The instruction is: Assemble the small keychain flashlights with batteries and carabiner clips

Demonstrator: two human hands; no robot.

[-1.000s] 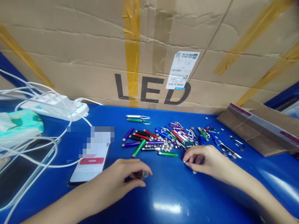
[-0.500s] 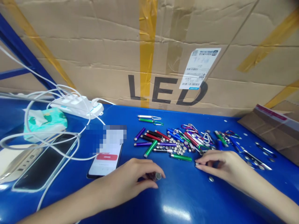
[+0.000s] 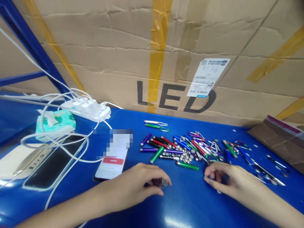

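My left hand (image 3: 140, 182) rests on the blue table (image 3: 185, 205), fingers curled round a small dark metal tube (image 3: 161, 182) whose silver end shows by the thumb. To its right, my right hand (image 3: 225, 180) is curled with fingertips pressed together on the table; what they pinch is too small to name. Just beyond both hands lies a heap of little coloured flashlight tubes (image 3: 166, 147), button cells (image 3: 184, 155) and carabiner clips (image 3: 201, 142). A green tube (image 3: 187, 165) lies between the hands and the heap.
A phone (image 3: 111, 163) with a lit screen lies left of my left hand. Farther left are a white power strip (image 3: 89, 109), white cables (image 3: 59, 139), a tissue pack (image 3: 55, 122) and a second phone (image 3: 49, 167). A large "LED" carton (image 3: 166, 63) walls the back; a flat cardboard piece (image 3: 277, 136) lies right.
The view has swung left and up, showing more of the table's left side. My right hand has drawn back from the heap and curled tighter. My left hand keeps its hold.
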